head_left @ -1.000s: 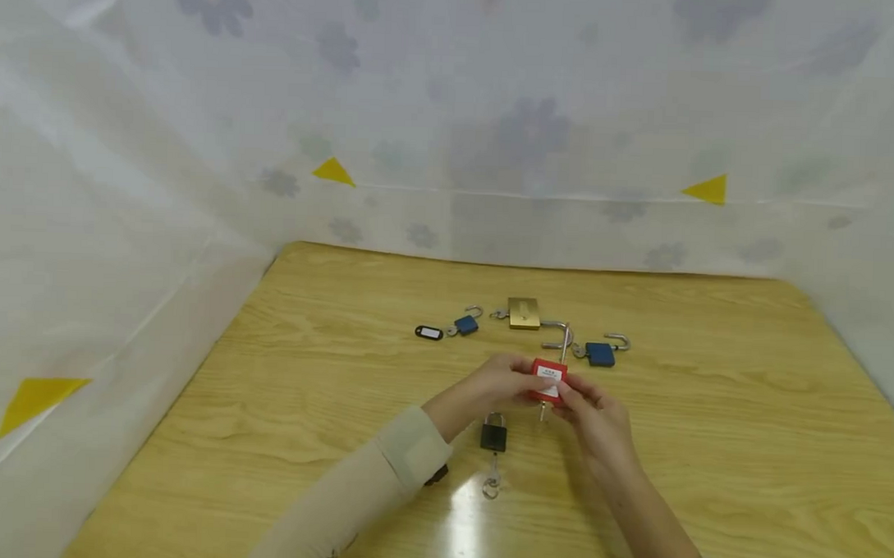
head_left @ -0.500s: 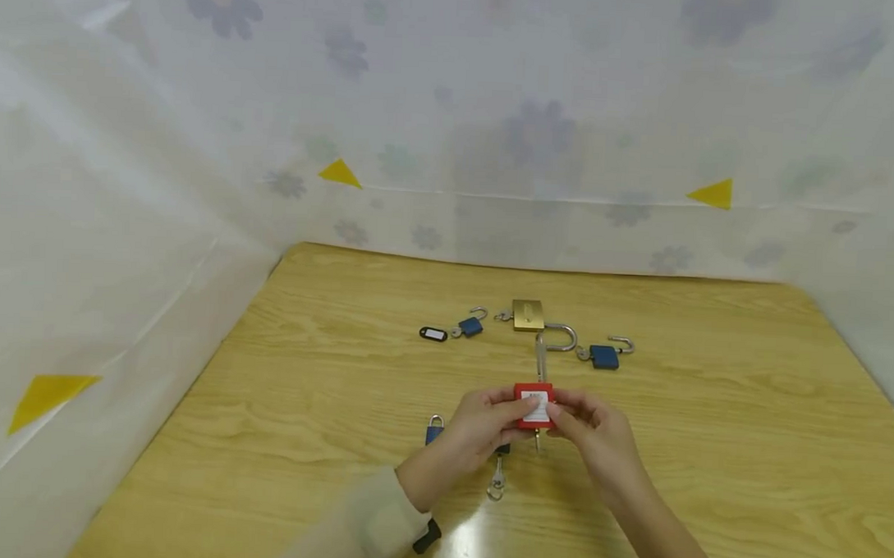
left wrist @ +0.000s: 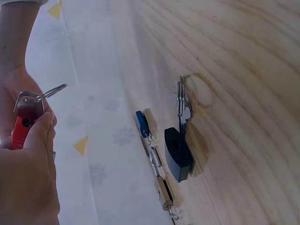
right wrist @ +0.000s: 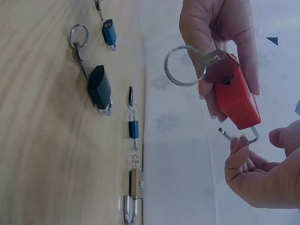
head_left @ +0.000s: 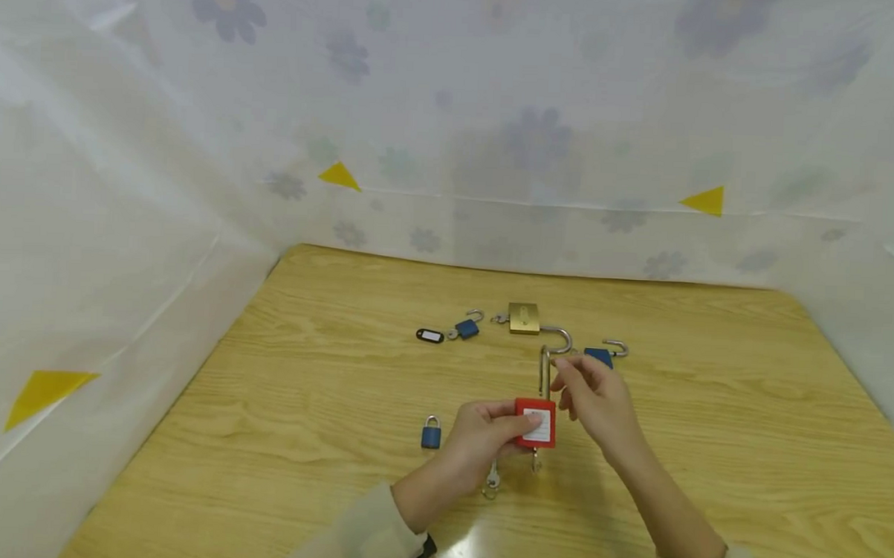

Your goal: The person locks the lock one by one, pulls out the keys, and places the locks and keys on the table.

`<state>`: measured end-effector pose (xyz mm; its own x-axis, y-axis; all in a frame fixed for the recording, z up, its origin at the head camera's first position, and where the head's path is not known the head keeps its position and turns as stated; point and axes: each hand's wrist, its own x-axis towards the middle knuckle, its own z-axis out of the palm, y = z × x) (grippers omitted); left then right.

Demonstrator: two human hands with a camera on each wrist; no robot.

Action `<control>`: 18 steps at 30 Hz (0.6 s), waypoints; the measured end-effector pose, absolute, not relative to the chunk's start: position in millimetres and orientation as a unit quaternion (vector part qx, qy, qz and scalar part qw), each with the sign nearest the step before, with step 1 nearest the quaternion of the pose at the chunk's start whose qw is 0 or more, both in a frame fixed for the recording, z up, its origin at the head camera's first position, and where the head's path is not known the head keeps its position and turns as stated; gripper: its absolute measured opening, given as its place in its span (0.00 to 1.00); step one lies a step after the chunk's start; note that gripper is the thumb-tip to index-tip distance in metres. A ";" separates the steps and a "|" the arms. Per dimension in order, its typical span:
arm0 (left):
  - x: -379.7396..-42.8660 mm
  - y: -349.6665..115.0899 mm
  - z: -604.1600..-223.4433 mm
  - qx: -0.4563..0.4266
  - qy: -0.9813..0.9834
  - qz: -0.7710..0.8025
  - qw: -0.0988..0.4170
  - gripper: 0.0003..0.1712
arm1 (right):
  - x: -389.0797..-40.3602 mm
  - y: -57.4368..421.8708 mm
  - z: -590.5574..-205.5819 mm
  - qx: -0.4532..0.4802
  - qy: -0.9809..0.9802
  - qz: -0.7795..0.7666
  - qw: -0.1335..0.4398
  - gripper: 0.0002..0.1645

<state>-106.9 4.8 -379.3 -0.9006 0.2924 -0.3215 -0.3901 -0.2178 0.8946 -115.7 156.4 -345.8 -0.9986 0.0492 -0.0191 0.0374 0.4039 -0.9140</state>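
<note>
My left hand (head_left: 474,448) holds a red padlock (head_left: 542,438) by its body, thumb across the white label. Its long shackle (head_left: 546,371) points away from me. One end of that shackle is free of the body in the right wrist view, where a key with a ring (right wrist: 181,65) hangs from the bottom. My right hand (head_left: 598,399) is beside the shackle, fingertips right at it and the thumb spread away from them. Behind my left hand lies a black padlock (left wrist: 178,153), hidden in the head view except for its key (head_left: 493,476).
A brass padlock (head_left: 524,319) lies at the back with its shackle out. Blue padlocks with unlocked shackles lie left (head_left: 467,328) and right (head_left: 598,356) of it. A closed blue padlock (head_left: 431,437) is left of my hand. A black key tag (head_left: 429,336) lies at back left.
The red padlock has come down toward me and turned upright. My right hand has left its body and moved up to the shackle, while my left hand keeps its hold.
</note>
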 end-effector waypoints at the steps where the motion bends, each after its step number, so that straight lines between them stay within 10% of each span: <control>1: -106.6 5.1 -378.9 -0.038 0.588 0.777 0.221 0.18 | -119.3 155.6 -343.4 -0.021 -0.844 0.536 0.005 0.22; 18: -106.1 8.9 -381.7 -0.014 0.598 0.764 0.241 0.17 | -131.7 153.7 -337.1 0.015 -0.820 0.572 0.026 0.17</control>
<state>-106.1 8.9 -381.7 -0.8830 0.3522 -0.3103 -0.3857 -0.1675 0.9073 -131.7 153.7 -337.1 -0.9982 0.0061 0.0600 -0.0543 0.3449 -0.9371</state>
